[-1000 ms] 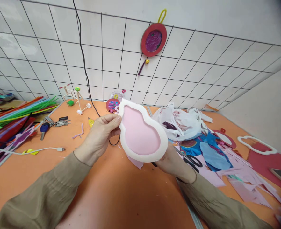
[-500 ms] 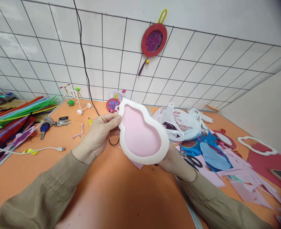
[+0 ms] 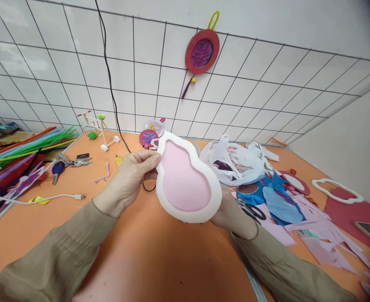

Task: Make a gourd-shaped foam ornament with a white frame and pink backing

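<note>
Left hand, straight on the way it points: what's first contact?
The white gourd-shaped frame with pink backing, held in the left hand; past that, probably the white tiled wall, though depth is unclear.

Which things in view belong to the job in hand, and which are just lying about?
Likely in the job:
- white frame, pinched by the left hand, right hand partly hidden behind it
- pink sheet in its opening

Apparently just lying about:
- keys
- white cable
- plastic bag
</note>
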`<action>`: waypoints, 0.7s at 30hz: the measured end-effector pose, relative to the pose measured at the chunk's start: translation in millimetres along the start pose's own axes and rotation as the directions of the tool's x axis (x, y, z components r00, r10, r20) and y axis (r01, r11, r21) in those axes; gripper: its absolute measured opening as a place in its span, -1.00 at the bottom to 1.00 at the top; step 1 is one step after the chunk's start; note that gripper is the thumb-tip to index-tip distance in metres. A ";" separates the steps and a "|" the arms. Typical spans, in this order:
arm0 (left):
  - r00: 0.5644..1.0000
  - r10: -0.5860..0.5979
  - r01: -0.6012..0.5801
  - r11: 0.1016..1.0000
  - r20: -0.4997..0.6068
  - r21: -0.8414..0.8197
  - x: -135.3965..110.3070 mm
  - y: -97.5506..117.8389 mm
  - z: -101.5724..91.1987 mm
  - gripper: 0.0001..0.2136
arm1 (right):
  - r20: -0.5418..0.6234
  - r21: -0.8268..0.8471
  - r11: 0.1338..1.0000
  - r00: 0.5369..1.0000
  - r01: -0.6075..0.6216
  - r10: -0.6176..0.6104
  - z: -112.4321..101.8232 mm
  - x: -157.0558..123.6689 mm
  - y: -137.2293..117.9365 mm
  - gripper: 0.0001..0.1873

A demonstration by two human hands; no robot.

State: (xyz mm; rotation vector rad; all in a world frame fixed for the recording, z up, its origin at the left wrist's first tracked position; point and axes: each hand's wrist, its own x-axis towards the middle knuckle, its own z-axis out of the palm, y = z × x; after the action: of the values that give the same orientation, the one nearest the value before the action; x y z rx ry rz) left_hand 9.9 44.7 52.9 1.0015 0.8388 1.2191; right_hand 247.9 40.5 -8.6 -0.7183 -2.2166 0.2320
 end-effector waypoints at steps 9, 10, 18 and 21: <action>1.000 -0.007 0.007 1.000 0.001 0.019 0.2 -3.1 -1.1 -0.76 | -0.076 -0.168 0.982 0.992 0.085 -0.099 -2.0 3.4 -0.9 -0.63; 1.000 -0.003 0.003 1.000 0.001 0.017 0.2 -3.1 -0.9 -0.76 | -0.057 -0.132 0.989 0.995 0.069 -0.077 -1.5 3.0 -0.6 -0.67; 1.000 0.004 -0.004 1.000 0.012 0.022 -1.0 0.9 0.7 -0.76 | -0.064 -0.114 0.989 0.993 0.091 -0.099 -2.7 4.3 1.1 -0.74; 1.000 0.000 0.000 1.000 0.017 0.019 -1.0 0.8 0.3 -0.76 | -0.075 -0.139 0.984 0.989 0.113 -0.124 -4.1 5.4 1.1 -0.72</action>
State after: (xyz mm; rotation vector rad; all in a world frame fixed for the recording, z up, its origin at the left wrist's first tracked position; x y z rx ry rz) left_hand 9.7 43.7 53.7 1.0262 0.8388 1.2034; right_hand 248.5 44.2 -2.9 -0.6524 -2.2010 -0.0073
